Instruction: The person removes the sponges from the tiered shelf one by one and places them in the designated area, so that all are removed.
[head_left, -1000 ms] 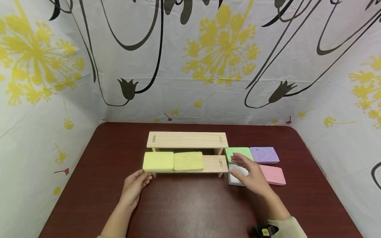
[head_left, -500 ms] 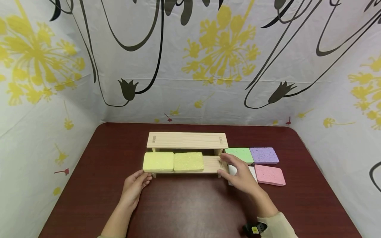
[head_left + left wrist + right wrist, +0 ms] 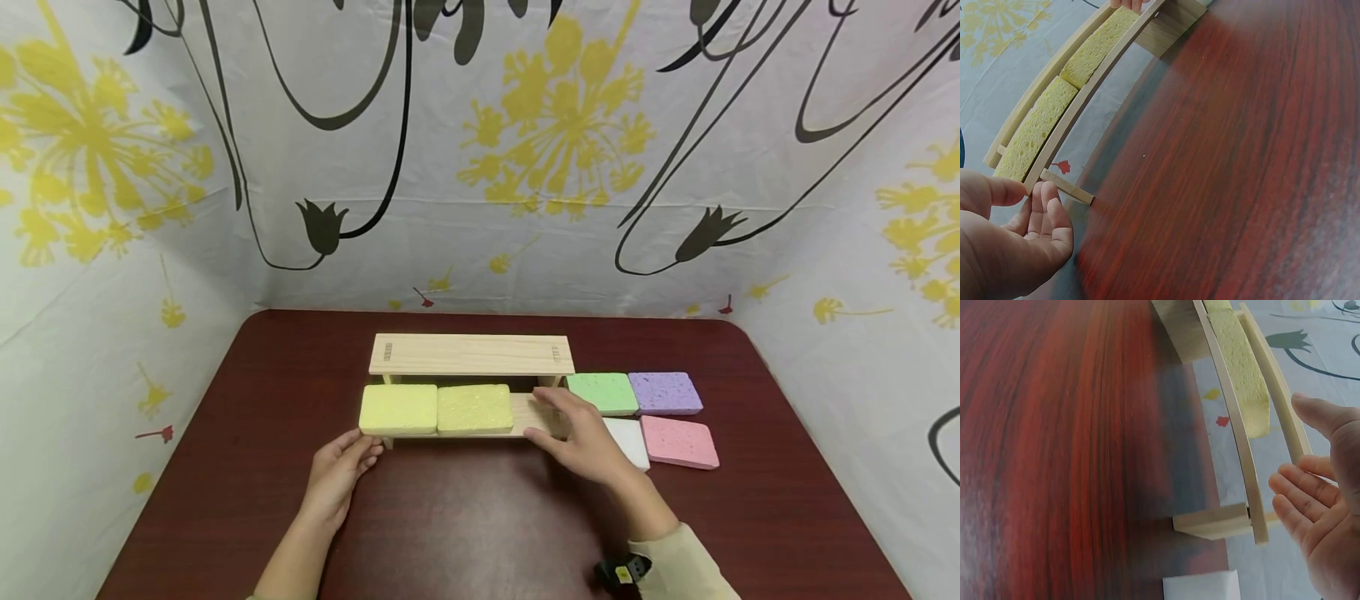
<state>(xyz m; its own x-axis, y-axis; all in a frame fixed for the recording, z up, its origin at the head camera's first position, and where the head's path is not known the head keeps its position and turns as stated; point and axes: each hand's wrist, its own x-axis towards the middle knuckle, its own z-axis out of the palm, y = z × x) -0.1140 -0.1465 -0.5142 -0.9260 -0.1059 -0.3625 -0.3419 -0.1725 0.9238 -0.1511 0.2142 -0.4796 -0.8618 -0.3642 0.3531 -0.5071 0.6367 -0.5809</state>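
A low wooden bench-like stand (image 3: 524, 417) carries two yellow sponges, the left sponge (image 3: 397, 409) and the right sponge (image 3: 474, 409), side by side. At the stand's left front corner my left hand (image 3: 333, 475) pinches the board end; in the left wrist view the thumb lies by the sponge's end and the fingers curl beneath. My right hand (image 3: 583, 442) hovers over the stand's right end, fingers spread and nothing held, hiding that end in the head view. In the right wrist view the fingers are extended beside the board (image 3: 1235, 412), palm showing.
Behind stands a taller wooden stand (image 3: 471, 355). To the right, on the dark red table (image 3: 450, 525), lie a green sponge (image 3: 602, 393), a purple sponge (image 3: 666, 392), a pink sponge (image 3: 680, 442) and a white block (image 3: 628, 442) partly behind my right hand. Patterned cloth (image 3: 420, 167) surrounds the table.
My right hand has moved left, from over the green sponge and white block to the front stand's right end. My left hand and the yellow sponges have stayed in place.
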